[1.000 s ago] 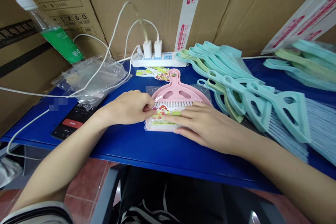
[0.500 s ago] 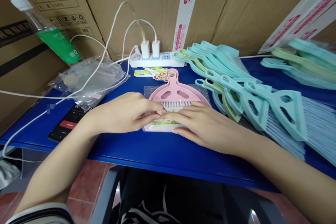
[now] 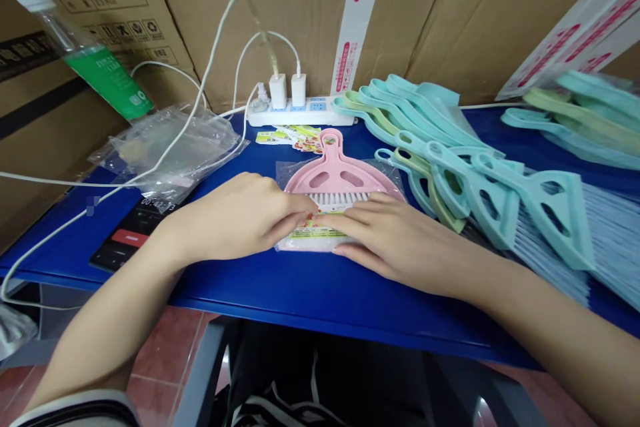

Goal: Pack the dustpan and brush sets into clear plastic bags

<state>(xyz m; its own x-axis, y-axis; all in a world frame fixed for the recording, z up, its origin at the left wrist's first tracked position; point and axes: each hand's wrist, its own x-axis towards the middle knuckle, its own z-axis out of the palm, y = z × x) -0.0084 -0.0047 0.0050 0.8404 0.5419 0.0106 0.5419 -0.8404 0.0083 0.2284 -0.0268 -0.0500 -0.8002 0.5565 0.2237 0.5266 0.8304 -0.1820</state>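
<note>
A pink dustpan [image 3: 331, 152] lies on the blue table with its handle pointing away from me. With it is a small brush whose white bristles [image 3: 327, 198] show, and a clear plastic bag [image 3: 285, 172] wraps around both. Over the lower part sits a yellow-green printed label [image 3: 320, 232]. At the label's left side, my left hand [image 3: 245, 217] has thumb and forefinger pinched together; what is between them is hidden. My right hand [image 3: 387, 237] rests on the package from the right, fingers stretched out over the label and bristles.
Turquoise and green dustpans [image 3: 440, 120] and brushes [image 3: 543, 213] lie piled at right. Behind the package are loose printed labels [image 3: 287, 137] and a power strip [image 3: 305, 113] with white cables. At left are a phone [image 3: 127, 240], crumpled plastic bags [image 3: 170, 147] and a bottle [image 3: 107, 80].
My left hand's pinched fingertips have shifted slightly to the right along the label. The right hand stays on the package, and the view has moved a little.
</note>
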